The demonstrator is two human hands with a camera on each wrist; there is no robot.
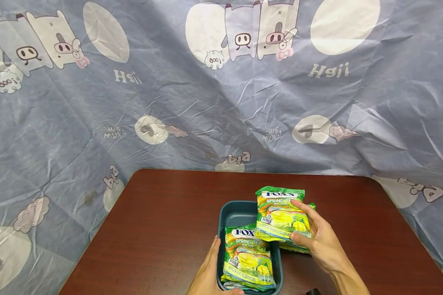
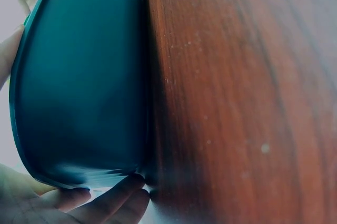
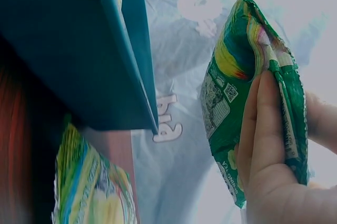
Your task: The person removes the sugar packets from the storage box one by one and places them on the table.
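A dark teal plastic container [image 1: 222,217] stands on the table, and my left hand [image 1: 206,272] grips its near left corner. In the left wrist view its thumb lies at the rim and its fingers against the wall. My right hand [image 1: 323,241] pinches a green and yellow Fox's Spring Tea candy bag [image 1: 280,213] at its right side, raised over the container's right rim. The bag's green back faces the right wrist view. A matching candy bag [image 1: 248,260] lies face up inside the container, with a silvery edge of packaging showing beneath it.
Another candy bag [image 3: 95,187] lies on the table right of the container, mostly hidden under the held one in the head view. The reddish-brown table [image 1: 162,221] ends at a blue-grey cartoon-print sheet [image 1: 206,102]. A small black object [image 1: 313,291] shows at the near edge.
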